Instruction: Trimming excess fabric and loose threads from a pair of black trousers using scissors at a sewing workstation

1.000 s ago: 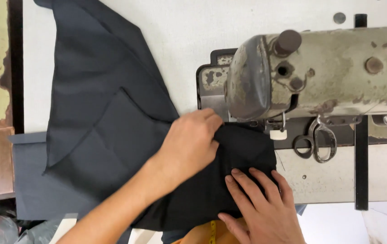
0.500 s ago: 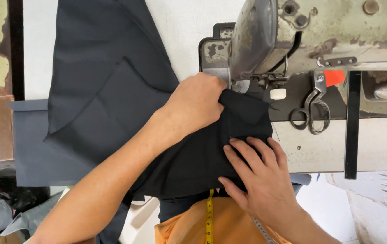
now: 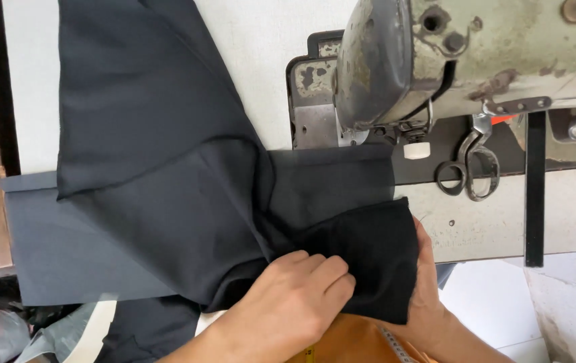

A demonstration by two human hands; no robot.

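A white tabletop [image 3: 247, 40] is seen from above, with a black strip and peeling, rust-stained paint at its left edge. An old, worn, greenish industrial sewing machine [image 3: 476, 54] is mounted at the upper right, and a pair of metal scissors [image 3: 466, 168] is laid just below its arm. A large piece of dark charcoal fabric [image 3: 160, 161] is spread across the tabletop, its folded end bunched at the near edge. The fold is pinched from above by the left hand [image 3: 294, 296]. The right hand [image 3: 429, 282] is mostly hidden beneath the fabric's right edge, which is gripped by it.
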